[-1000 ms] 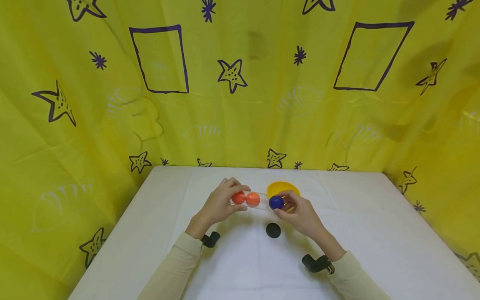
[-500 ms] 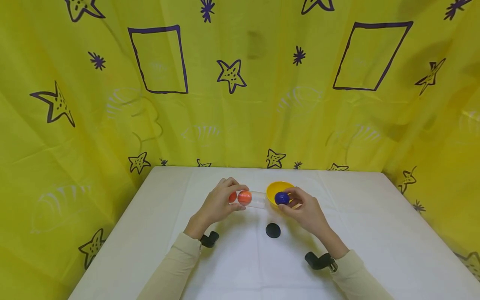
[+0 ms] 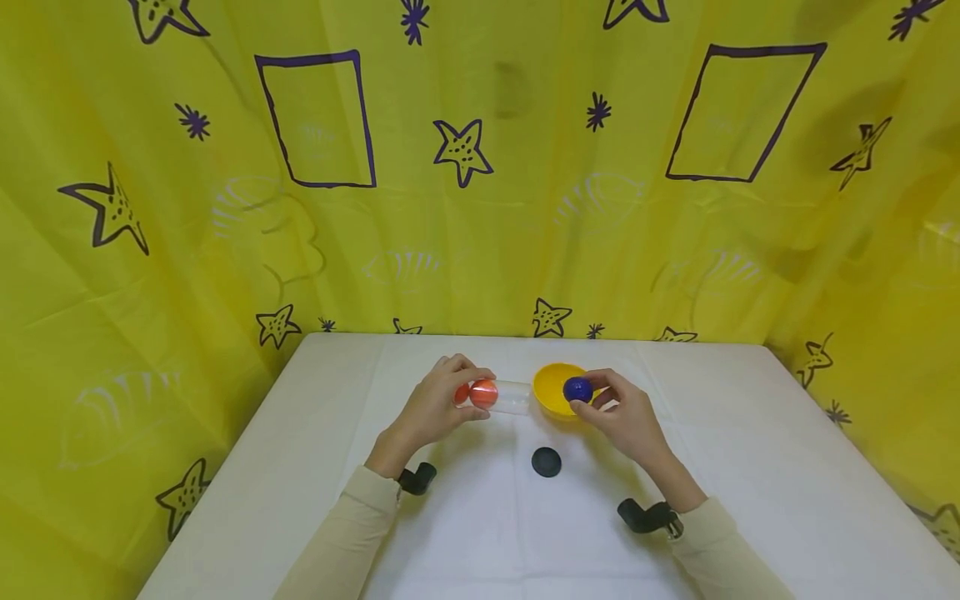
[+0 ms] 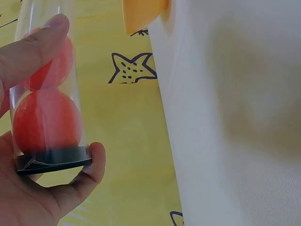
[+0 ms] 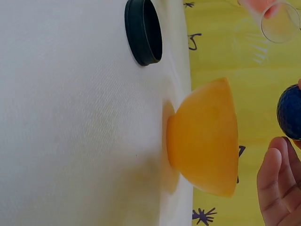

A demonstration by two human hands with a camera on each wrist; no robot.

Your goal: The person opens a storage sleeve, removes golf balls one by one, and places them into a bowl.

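Note:
My left hand (image 3: 442, 398) grips a clear plastic tube (image 3: 514, 397) that lies sideways above the table. Two orange-red balls (image 4: 47, 120) sit inside it, and a black cap (image 4: 54, 160) closes the end at my palm. The tube's other end is open and points toward the yellow bowl (image 3: 551, 392). Between thumb and fingers, my right hand (image 3: 622, 412) pinches a dark blue golf ball (image 3: 577, 390). In the head view the ball overlaps the bowl; the right wrist view shows it held above the bowl's rim.
A round black cap (image 3: 547, 462) lies on the white tabletop (image 3: 480, 533), nearer to me than the bowl. Behind the table and along both sides hangs a yellow curtain (image 3: 510, 233) with drawn stars.
My right hand has carried the blue ball rightward, from the tube's open end to over the bowl. My left hand and the tube have shifted slightly left; the orange-red balls also moved left.

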